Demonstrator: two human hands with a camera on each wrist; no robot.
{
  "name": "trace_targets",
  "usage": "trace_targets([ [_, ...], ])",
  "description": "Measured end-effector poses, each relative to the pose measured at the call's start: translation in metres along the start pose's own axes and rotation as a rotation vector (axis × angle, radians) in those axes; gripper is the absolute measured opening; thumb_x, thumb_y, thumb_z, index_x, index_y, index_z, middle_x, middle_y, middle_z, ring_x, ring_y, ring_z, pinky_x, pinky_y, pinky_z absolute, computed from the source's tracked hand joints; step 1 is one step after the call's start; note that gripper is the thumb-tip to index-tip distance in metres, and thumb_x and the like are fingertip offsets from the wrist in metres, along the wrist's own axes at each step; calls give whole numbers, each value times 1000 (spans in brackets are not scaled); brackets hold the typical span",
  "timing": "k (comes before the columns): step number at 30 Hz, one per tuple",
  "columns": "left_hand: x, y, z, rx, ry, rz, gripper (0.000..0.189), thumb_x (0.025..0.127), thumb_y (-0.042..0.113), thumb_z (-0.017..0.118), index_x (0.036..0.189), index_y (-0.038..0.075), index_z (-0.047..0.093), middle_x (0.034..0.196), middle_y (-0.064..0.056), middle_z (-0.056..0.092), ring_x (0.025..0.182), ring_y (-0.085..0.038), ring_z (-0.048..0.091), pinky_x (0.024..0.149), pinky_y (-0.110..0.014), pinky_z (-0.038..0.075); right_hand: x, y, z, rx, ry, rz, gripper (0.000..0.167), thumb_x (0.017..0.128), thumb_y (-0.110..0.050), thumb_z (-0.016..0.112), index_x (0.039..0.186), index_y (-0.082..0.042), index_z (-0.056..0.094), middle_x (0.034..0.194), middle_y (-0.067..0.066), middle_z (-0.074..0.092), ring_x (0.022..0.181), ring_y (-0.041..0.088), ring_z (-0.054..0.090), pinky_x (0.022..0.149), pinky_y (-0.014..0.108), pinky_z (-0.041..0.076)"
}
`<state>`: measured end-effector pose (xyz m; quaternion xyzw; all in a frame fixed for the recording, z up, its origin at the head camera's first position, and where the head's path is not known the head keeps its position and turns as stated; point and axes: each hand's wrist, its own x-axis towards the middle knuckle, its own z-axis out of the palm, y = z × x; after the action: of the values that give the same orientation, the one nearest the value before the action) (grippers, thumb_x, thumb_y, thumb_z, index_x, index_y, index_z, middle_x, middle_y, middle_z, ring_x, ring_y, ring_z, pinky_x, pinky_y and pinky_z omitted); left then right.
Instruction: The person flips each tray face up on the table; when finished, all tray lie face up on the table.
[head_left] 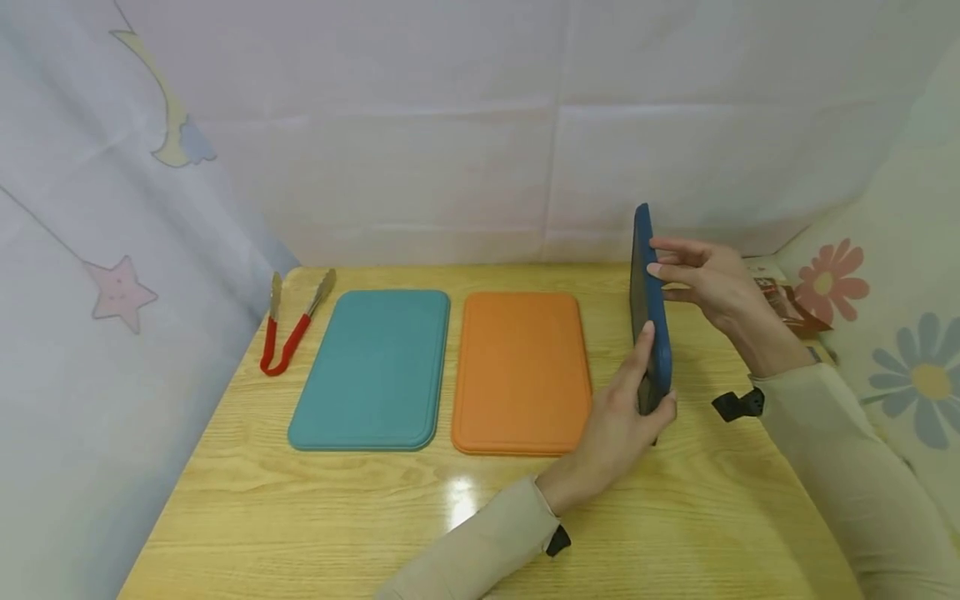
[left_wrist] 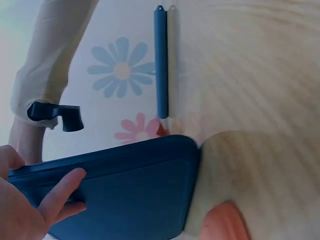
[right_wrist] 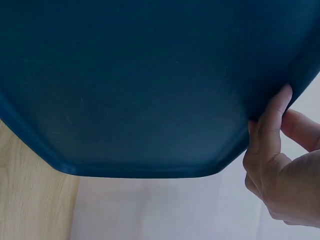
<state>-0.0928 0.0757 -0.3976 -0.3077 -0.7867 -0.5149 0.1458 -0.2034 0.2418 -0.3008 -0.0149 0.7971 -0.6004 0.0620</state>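
A dark blue tray point(head_left: 662, 333) stands on its edge at the right of the table, its broad face turned sideways. At its near end my left hand point(head_left: 615, 429) grips it, thumb on one side and fingers on the other. My right hand point(head_left: 712, 279) holds the upper edge farther back. In the right wrist view, fingers of that hand point(right_wrist: 280, 165) lie on the broad face of the tray point(right_wrist: 145, 90), with another digit behind the rim. Beside my left hand lies an orange tray point(head_left: 521, 375), then a teal tray point(head_left: 370, 371).
Red-handled tongs point(head_left: 285, 342) lie spread at the table's far left. A brown-red packet point(head_left: 791, 304) sits behind my right wrist. In the left wrist view, a slim blue bar point(left_wrist: 161, 65) with a hanging loop lies by the flowered cloth. Cloth walls enclose the wooden table point(head_left: 300, 533).
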Motion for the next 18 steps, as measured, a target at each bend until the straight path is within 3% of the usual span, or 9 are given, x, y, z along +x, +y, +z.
trace_targets([
  [3, 6, 6, -9, 40, -1, 5, 76, 97, 18, 58, 157, 20, 12, 154, -9, 30, 132, -13, 43, 90, -17, 47, 1, -2, 4, 1, -4, -2, 60, 92, -25, 66, 145, -9, 44, 116, 2, 47, 95, 8, 57, 77, 23, 54],
  [5, 11, 11, -14, 72, 1, 9, 71, 98, 19, 57, 156, 17, 16, 153, -12, 31, 137, -16, 33, 98, -22, 44, 2, -3, 5, 6, -6, -11, 59, 92, -24, 66, 145, -9, 44, 115, 1, 47, 94, 8, 58, 76, 23, 55],
  [10, 15, 23, -25, 71, -13, -70, 61, 100, 23, 54, 153, 11, 27, 150, -17, 35, 133, -20, 39, 98, -22, 43, 1, 5, 3, 19, -68, -29, 66, 96, -34, 58, 151, -10, 32, 124, 10, 51, 100, 14, 61, 80, 29, 55],
  [12, 12, 26, -27, 55, -22, -119, 59, 100, 22, 54, 152, 10, 29, 150, -18, 34, 131, -21, 41, 94, -19, 44, 0, 22, -2, -2, -124, -6, 71, 98, -42, 51, 154, -9, 23, 134, 18, 48, 110, 24, 60, 86, 34, 54],
  [14, 8, 27, -29, 12, -36, -180, 60, 100, 22, 54, 152, 10, 28, 152, -17, 32, 117, -18, 57, 80, -13, 50, -3, 49, -9, -69, -185, 47, 77, 99, -49, 44, 155, -5, 13, 141, 27, 41, 119, 35, 54, 91, 41, 52],
  [16, 3, 28, -30, -39, -42, -247, 60, 100, 22, 53, 153, 13, 27, 154, -12, 29, 113, -13, 58, 71, -11, 50, -7, 80, -14, -165, -238, 118, 79, 101, -49, 39, 153, 2, 8, 144, 33, 35, 125, 45, 46, 94, 47, 49],
  [18, 0, 27, -32, -86, -27, -292, 59, 100, 20, 54, 153, 15, 27, 154, -8, 29, 111, -10, 58, 69, -10, 49, -12, 109, -16, -255, -287, 179, 79, 103, -47, 37, 151, 8, 7, 145, 37, 30, 127, 50, 41, 95, 50, 47],
])
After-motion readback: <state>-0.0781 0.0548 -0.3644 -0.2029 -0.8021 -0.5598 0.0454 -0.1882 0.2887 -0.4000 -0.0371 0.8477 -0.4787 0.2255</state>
